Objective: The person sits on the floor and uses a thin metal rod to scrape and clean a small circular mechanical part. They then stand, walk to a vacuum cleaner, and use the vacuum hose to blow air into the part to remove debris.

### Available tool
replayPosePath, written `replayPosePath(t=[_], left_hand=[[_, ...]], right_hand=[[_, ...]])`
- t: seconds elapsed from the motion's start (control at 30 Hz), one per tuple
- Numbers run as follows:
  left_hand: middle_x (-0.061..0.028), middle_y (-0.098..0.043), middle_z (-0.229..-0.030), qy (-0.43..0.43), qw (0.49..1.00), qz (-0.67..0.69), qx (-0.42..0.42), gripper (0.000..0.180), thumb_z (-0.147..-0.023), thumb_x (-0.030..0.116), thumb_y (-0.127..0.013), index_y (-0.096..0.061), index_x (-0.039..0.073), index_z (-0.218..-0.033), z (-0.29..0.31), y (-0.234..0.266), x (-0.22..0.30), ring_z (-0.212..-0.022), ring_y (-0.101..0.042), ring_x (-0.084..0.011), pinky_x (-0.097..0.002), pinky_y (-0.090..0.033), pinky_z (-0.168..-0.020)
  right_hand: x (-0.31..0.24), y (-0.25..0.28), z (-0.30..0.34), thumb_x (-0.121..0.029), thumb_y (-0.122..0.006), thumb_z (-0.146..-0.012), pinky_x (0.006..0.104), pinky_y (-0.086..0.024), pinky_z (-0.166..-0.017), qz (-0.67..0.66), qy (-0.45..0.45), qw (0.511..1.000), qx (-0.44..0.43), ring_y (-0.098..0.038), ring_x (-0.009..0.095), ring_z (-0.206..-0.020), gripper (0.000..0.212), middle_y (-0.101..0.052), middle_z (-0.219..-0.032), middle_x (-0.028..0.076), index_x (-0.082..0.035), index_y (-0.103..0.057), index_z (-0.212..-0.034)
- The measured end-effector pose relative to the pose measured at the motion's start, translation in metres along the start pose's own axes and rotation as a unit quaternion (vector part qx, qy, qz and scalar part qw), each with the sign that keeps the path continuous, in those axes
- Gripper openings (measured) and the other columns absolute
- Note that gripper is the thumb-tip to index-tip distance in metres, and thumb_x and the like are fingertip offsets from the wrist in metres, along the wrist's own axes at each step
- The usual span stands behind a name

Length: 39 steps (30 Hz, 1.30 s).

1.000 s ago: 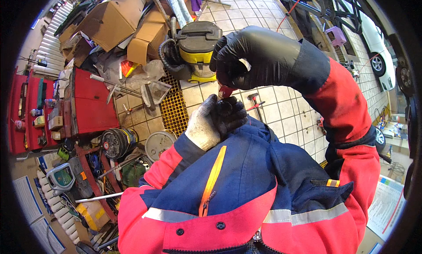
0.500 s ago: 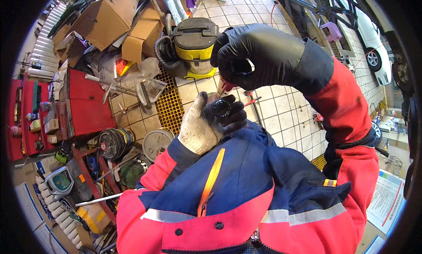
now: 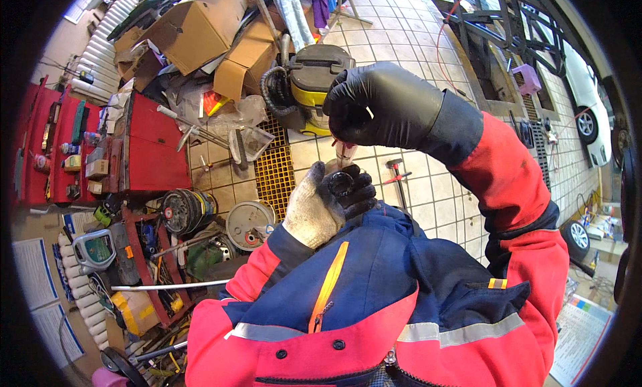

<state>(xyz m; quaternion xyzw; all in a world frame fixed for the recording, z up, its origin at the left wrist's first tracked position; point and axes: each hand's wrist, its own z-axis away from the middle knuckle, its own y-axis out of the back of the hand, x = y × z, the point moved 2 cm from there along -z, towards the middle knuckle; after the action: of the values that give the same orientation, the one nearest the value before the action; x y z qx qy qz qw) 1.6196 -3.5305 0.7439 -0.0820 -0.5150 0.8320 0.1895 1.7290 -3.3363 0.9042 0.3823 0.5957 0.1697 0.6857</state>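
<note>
My left hand, in a pale knit glove with blackened fingers, is held palm up in front of my chest. Its fingers curl around a small, dark round part with a shiny rim. Just above it, my right hand, in a black glove, is closed in a pinch. From its fingertips a slim clear-and-reddish piece points down towards the left hand; its exact kind is unclear. Whether the lower end touches the round part cannot be made out.
Beyond the hands stands a yellow-and-black vacuum cleaner. Cardboard boxes pile up at the far left, above a red cabinet. A lidded bucket and tools lie left. A red-handled tool rests on the tiles; a white car stands right.
The view has shifted, so the surroundings sit further right and lower. My right hand has come down slightly nearer to my left; the reddish piece shows more clearly between them.
</note>
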Motion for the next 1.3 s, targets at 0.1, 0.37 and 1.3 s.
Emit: replayPosePath(t=[0.1,0.37,1.3], left_hand=[[-0.0244,-0.071,-0.133,-0.012,0.999,0.031,0.027,0.067,-0.114,0.061,-0.050,-0.065,0.001,-0.140,0.000,-0.001,-0.008,-0.124,-0.067,-0.0455,-0.0645,-0.051,-0.114],[-0.0254,-0.072,-0.135,-0.044,0.998,0.031,0.015,0.066,-0.114,0.059,-0.050,-0.065,0.000,-0.141,-0.001,0.000,-0.018,-0.126,-0.067,-0.0462,-0.0650,-0.049,-0.116],[-0.0178,-0.071,-0.132,0.014,0.998,-0.018,-0.057,0.070,-0.105,0.062,-0.067,-0.065,0.000,-0.138,-0.024,-0.007,-0.009,-0.121,-0.068,-0.0370,-0.0553,-0.052,-0.112]], right_hand=[[0.003,-0.002,-0.001,-0.009,-0.083,-0.087,0.0397,-0.061,-0.073,0.019,0.099,0.993,0.057,-0.075,0.027,-0.076,0.005,-0.076,-0.083,0.009,-0.007,-0.081,-0.091],[0.007,-0.001,0.000,-0.007,-0.085,-0.086,0.0409,-0.057,-0.070,-0.039,0.112,0.993,0.025,-0.069,0.028,-0.072,0.008,-0.073,-0.081,0.011,-0.006,-0.078,-0.090],[0.007,-0.010,0.035,-0.024,-0.079,-0.095,0.0424,-0.057,-0.078,-0.160,-0.114,0.980,-0.013,-0.072,0.025,-0.078,0.021,-0.076,-0.083,0.014,-0.003,-0.079,-0.096]])
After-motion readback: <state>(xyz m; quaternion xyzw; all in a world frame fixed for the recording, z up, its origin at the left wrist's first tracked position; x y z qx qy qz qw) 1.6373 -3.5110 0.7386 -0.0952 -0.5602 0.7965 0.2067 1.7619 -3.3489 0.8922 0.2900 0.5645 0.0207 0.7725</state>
